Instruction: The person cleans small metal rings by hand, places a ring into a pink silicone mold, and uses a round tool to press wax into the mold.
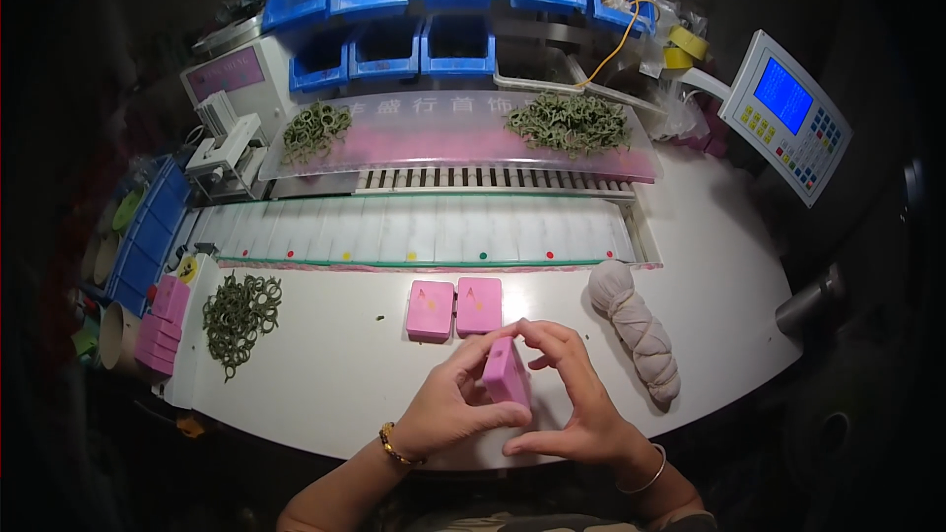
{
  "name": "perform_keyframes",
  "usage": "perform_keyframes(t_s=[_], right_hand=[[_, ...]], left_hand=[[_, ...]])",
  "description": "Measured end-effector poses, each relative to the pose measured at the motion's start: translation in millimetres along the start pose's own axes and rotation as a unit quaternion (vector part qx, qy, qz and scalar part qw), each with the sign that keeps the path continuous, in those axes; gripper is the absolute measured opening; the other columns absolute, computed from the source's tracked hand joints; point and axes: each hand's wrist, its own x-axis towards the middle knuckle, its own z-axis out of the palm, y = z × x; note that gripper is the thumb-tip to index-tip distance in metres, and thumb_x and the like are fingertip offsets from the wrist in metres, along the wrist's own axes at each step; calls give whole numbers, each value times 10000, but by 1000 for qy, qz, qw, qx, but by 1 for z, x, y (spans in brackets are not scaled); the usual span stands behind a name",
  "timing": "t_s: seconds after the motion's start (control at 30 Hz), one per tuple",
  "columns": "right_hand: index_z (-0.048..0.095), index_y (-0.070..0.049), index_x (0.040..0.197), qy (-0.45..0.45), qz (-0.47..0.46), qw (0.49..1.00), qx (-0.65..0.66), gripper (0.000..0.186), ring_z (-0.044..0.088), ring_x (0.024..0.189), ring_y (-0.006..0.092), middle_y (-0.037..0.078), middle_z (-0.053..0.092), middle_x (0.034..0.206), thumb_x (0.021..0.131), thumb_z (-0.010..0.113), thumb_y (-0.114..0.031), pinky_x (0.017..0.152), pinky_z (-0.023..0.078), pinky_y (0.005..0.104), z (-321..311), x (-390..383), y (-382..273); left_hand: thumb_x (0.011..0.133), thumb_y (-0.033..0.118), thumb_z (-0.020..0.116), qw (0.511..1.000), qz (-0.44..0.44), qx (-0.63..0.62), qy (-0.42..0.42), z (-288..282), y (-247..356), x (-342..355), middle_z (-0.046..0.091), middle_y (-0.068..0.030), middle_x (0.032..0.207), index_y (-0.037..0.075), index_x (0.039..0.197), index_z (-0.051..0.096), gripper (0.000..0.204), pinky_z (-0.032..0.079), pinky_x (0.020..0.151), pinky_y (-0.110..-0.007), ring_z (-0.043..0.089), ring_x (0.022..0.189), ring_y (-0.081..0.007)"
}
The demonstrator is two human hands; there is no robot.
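Observation:
My left hand (453, 404) grips a pink rectangular block (505, 371), tilted on edge, with a small round hole in its narrow end. Curved around the block's right side is my right hand (576, 399), its thumb well apart from its fingers. Its index fingertip is at the block's top edge; whether it touches cannot be made out. Just beyond my hands, a pink block (430, 310) and another pink block (480, 306) lie flat side by side on the white table, each with small red and yellow marks on top.
A wrapped white cloth bundle (636, 333) lies at right. Green ring-shaped pieces (239, 318) are heaped at left, near stacked pink blocks (161, 335). Behind runs a white segmented track (424, 230); beyond it are a clear shelf (434, 148), blue bins (456, 47) and a control panel (788, 116).

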Motion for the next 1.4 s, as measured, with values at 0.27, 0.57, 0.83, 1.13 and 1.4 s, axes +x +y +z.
perform_keyframes(t_s=[0.27,0.57,0.83,1.13,1.4], right_hand=[[516,-9,1354,29,-37,998,-45,700,623,1056,306,165,593,1232,762,853,-168,831,550,368,10,-6,2],[535,57,1367,84,-33,994,-60,447,677,1098,327,246,647,1229,937,634,-11,918,544,360,17,-4,-6],[325,54,1516,183,105,932,295,587,493,1322,212,214,451,1475,969,541,52,1101,417,332,32,-2,-7],[654,-93,885,205,-119,965,-107,302,529,1001,286,78,573,1007,675,871,-92,873,457,378,54,1,-1],[737,-98,1001,141,-162,954,-208,280,600,936,252,51,629,1033,742,840,-116,820,496,359,57,-15,3]], left_hand=[[765,171,878,970,44,219,-96,-18,16,0,414,-61,1261,81,1569,323,981,442,1083,-351,504,1225,-192],[794,44,813,967,129,222,-6,-13,11,-1,403,-62,1278,28,1498,396,819,432,1033,-284,474,1160,-147],[714,0,870,982,149,-111,42,0,-13,9,454,-60,1312,50,1444,354,895,419,1076,-336,479,1243,-157],[865,523,748,923,123,-355,81,11,-32,21,623,-122,1094,32,1284,501,690,555,880,-342,631,1030,-220],[1016,472,538,921,48,-355,151,7,-15,26,661,-128,794,15,929,630,474,529,640,-311,628,722,-210]])
